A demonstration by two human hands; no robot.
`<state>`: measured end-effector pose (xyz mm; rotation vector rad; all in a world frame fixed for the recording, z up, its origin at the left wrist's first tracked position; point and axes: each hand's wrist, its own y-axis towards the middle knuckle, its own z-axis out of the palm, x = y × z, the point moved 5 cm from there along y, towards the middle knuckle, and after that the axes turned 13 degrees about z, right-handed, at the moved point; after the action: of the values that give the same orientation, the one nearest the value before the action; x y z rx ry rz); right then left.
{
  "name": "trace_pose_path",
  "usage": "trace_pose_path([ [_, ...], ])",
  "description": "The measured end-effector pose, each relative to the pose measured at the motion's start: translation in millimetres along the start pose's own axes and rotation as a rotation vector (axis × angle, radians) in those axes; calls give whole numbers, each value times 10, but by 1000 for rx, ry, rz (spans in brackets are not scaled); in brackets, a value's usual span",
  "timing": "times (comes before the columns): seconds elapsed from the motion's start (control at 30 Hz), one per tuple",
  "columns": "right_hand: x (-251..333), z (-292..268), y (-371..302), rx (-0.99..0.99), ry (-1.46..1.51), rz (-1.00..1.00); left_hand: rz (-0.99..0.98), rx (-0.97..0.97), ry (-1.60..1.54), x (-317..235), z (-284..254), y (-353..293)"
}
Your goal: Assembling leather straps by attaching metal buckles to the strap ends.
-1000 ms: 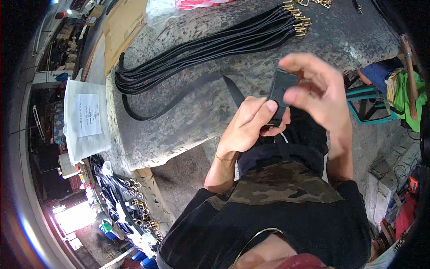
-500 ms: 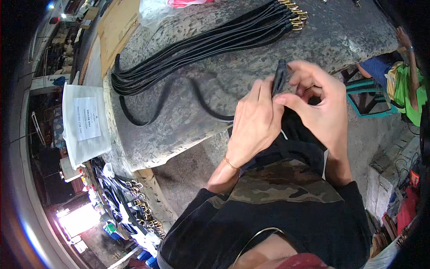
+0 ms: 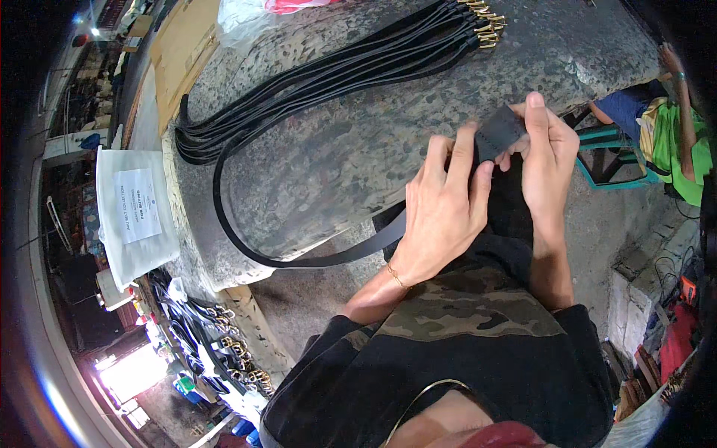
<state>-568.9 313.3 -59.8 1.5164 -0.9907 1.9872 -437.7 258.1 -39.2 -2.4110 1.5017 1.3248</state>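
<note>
Black strap with its flat end between two hands.
In the head view, the left hand grasps this end from its left side, and the right hand grasps it from the right. From the left hand, the remaining length goes out leftward, curves past the near edge of the surface, and returns toward the bundle of straps.

On mottled grey table: bundle of long, narrow black straps. Behind bundle, crumpled clear plastic bag; left of bag, flat brown cardboard. Left of table, white rectangular package; right, teal plastic stool. Over near edge, curved black strap.
</note>
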Motion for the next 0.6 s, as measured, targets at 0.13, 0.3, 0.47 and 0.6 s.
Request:
trace_pose_path([
  [0.13, 22, 79, -57, 210, -29, -90, -25, -11, 28, 50, -21, 48],
  [0.3, 39, 131, -79, 298, 20, -177, -7, -3, 16, 50, -33, 43],
  [0.47, 100, 93, -126, 477, -68, -106, -3, -9, 8, 17, -37, 34],
  [0.6, 73, 116, -99, 497, 39, -35, -4, -23, 27, 57, -31, 39],
])
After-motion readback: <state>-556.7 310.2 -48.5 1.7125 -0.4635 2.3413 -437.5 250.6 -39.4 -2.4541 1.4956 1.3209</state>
